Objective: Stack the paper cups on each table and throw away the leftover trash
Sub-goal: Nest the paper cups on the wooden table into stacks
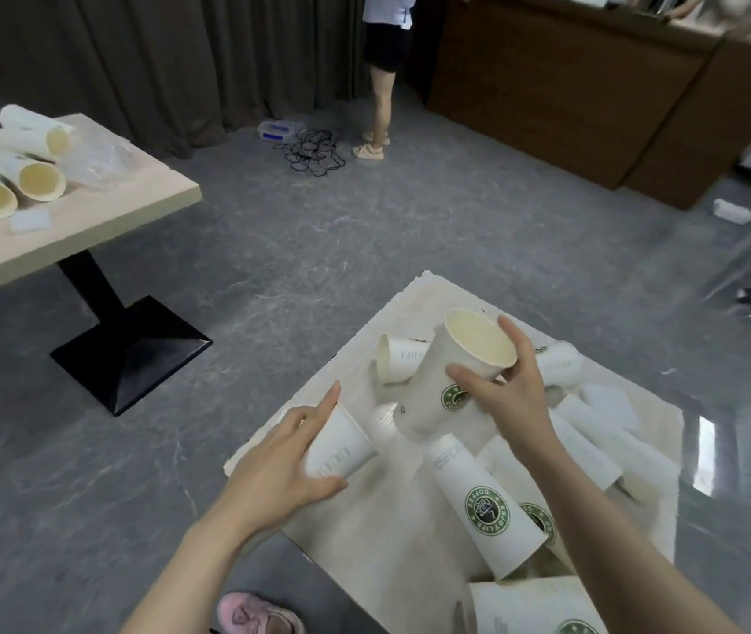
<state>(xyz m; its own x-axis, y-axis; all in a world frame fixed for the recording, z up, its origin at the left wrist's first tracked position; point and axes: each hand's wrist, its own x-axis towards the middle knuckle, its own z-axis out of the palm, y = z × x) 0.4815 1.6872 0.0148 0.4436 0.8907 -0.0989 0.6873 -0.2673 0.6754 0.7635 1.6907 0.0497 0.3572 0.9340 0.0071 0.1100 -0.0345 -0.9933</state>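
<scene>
Head view: right hand (508,395) gripping upright cup (460,372), left hand (282,469) gripping lying cup (339,446); aligning rims squarely advised before nesting.

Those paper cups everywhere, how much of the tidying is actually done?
Little looks done: no finished stack shows. In hand: the right hand lifts one cup, and the left hand grips another cup. Left: loose cups on the near table, plus cups and wrappers on the far table.

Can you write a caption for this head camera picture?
Right hand lifts a paper cup; left hand grips another.
</scene>
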